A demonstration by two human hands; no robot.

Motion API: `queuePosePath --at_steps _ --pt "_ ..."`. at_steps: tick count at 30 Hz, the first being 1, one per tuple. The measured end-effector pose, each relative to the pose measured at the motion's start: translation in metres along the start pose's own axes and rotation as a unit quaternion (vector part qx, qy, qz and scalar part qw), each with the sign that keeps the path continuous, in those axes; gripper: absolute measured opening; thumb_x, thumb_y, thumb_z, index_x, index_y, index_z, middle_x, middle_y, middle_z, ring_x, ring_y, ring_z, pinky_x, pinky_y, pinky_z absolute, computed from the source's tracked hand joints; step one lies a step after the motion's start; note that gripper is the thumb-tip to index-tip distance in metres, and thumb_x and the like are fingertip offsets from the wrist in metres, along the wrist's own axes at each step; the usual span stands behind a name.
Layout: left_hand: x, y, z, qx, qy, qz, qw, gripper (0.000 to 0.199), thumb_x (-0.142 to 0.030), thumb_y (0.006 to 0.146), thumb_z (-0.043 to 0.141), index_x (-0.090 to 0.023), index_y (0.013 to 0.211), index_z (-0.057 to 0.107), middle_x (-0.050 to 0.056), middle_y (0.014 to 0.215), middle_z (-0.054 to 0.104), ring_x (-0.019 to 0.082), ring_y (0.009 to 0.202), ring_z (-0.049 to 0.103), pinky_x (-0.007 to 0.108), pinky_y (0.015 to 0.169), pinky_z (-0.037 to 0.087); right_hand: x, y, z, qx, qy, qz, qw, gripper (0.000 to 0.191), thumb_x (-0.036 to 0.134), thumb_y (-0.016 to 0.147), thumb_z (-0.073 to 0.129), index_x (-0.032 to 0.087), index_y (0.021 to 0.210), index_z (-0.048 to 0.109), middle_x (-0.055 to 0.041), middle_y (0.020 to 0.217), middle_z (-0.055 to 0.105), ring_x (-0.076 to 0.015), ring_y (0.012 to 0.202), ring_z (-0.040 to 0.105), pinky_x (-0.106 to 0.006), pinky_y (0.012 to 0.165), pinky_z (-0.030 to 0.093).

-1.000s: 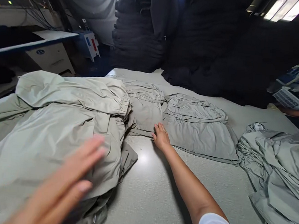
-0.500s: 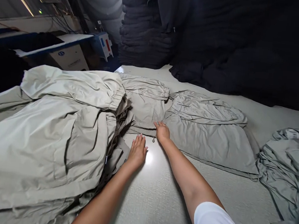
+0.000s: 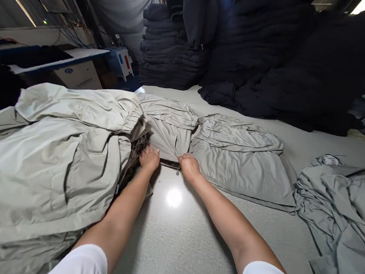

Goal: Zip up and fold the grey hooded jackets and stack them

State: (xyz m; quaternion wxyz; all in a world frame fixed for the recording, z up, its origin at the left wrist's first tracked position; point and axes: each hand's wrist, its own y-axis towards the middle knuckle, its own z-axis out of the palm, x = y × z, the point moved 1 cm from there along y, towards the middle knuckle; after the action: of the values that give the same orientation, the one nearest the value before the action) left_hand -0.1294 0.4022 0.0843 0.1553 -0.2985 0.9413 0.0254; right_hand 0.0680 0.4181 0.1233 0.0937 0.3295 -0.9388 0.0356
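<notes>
A light grey jacket (image 3: 166, 137) with an elastic cuff lies flat in the middle of the table. My right hand (image 3: 189, 167) pinches its bottom hem near the right corner, where a small round cord end dangles. At the left part of the same hem, my left hand (image 3: 149, 157) is closed on the fabric, close beside the big pile; its fingertips are partly hidden. Creases run across the cloth between the two hands. To the left rises a pile of similar jackets (image 3: 42, 163), its top one showing a pocket and a gathered cuff.
Another grey jacket (image 3: 240, 167) lies spread just right of my right hand. A crumpled grey garment (image 3: 346, 202) sits at the far right of the pale table (image 3: 173, 238). Dark folded garments (image 3: 174, 46) are stacked high behind. A cardboard box (image 3: 77, 76) stands back left.
My left hand has moved forward and left from the bare tabletop and closed on the jacket's hem. My right hand stays at the hem, now pinching it. The view has shifted slightly.
</notes>
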Motion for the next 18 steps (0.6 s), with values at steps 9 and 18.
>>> queuePosePath --at_steps 9,18 --pt "0.014 0.004 0.005 0.014 0.001 -0.034 0.999 0.070 -0.047 0.107 0.027 -0.007 0.164 0.036 0.023 0.174 0.030 0.038 0.157 0.038 0.053 0.127 0.032 -0.040 -0.101 -0.018 0.022 -0.022 0.010 0.999 0.042 -0.001 0.093 0.045 0.015 0.116 0.077 -0.0142 0.113 0.077 -0.0239 0.117 0.068 -0.031 0.104 0.049" --pt "0.012 -0.012 -0.012 0.026 0.011 0.008 1.000 0.072 -0.048 0.108 0.017 -0.003 0.160 0.040 0.030 0.167 0.038 0.040 0.154 0.042 0.053 0.121 0.040 -0.064 -0.253 -0.025 0.042 0.073 0.148 0.985 0.049 0.006 0.086 0.047 0.030 0.110 0.083 -0.0101 0.116 0.079 -0.0264 0.116 0.071 -0.035 0.101 0.051"
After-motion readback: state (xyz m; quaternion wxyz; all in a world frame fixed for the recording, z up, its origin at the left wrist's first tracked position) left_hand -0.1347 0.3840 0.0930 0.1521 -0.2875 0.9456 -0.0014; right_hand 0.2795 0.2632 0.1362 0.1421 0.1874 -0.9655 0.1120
